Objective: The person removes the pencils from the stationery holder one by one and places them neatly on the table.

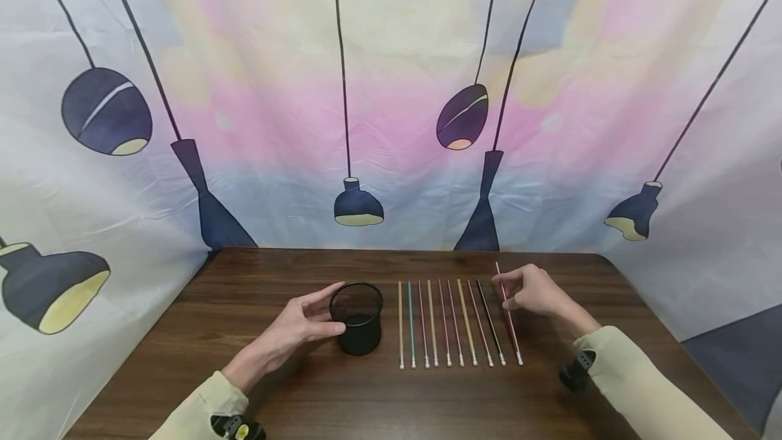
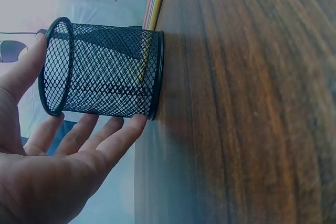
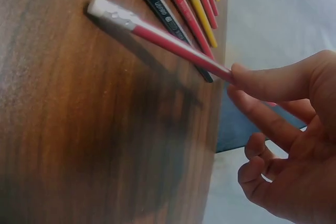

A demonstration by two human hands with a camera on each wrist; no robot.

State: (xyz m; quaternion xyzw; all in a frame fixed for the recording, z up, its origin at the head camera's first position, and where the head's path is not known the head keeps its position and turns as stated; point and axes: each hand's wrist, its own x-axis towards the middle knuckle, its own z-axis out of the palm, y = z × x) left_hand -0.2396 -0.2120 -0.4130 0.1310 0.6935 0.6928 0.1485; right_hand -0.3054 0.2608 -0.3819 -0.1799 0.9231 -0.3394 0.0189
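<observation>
A black mesh pencil cup (image 1: pixel 359 338) stands upright on the table with its opening upward. My left hand (image 1: pixel 284 335) holds it from the left side, thumb and fingers spread around its wall and rim in the left wrist view. My right hand (image 1: pixel 537 292) pinches a red pencil (image 3: pixel 173 44) between thumb and fingers near one end. The white eraser end of this pencil points toward me, tilted low over the table. Left of it lies a black pencil (image 1: pixel 491 321), at the right end of a row of pencils with erasers toward me.
Between the cup and the black pencil, the row includes yellow (image 1: pixel 467 322), red and teal (image 1: pixel 411 324) pencils, side by side with small gaps. The dark wooden table (image 1: pixel 440 406) ends at a cloth backdrop (image 1: pixel 403 121) printed with hanging lamps.
</observation>
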